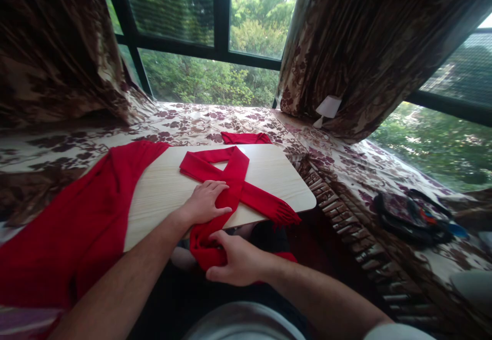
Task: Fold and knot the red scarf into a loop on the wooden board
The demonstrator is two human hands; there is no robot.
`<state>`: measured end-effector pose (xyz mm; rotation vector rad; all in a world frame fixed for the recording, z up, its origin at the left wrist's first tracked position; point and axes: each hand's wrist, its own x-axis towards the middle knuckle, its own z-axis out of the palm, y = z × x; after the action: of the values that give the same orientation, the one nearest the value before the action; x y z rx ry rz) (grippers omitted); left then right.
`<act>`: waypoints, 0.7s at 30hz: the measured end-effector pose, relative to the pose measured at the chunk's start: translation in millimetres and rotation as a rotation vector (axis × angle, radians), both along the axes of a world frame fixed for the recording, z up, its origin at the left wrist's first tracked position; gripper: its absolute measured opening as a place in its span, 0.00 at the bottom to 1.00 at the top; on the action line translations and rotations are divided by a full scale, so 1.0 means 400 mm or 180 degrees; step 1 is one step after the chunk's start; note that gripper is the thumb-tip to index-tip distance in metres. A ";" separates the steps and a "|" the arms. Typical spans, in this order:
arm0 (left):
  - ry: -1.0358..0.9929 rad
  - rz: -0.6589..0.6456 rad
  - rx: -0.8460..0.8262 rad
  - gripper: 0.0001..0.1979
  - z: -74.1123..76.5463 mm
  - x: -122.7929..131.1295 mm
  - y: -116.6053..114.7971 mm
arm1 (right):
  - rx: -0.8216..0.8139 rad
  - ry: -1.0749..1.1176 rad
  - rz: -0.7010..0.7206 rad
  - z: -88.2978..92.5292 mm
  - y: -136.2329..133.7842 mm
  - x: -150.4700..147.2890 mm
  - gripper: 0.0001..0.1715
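A red scarf (236, 168) lies crossed over itself on the pale wooden tabletop (154, 191), forming a loop at its far side. One fringed end hangs at the right near corner of the board; the other part runs down over the near edge. My left hand (205, 201) rests on the scarf just below the crossing, fingers stretched out and thumb apart. Below the table edge, my right hand (238, 259) holds the hanging part of the scarf, its fingers partly hidden in the folds.
Another red cloth (103, 201) drapes over the table's left side. A red piece (246, 138) lies behind the board. A small white lamp (327, 109) stands by the curtain, and a dark bag (411, 219) lies on the patterned window seat (346, 160) at right.
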<state>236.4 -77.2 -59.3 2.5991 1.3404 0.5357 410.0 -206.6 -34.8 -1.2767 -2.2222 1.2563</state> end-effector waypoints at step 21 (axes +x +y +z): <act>0.0120 0.0022 0.0106 0.33 0.006 0.007 -0.006 | 0.0940 -0.1629 -0.1081 0.045 0.217 0.227 0.22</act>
<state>239.2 -79.5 -56.9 2.6449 1.3639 0.5171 500.8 -119.9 -16.8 -1.8987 -2.2502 0.4912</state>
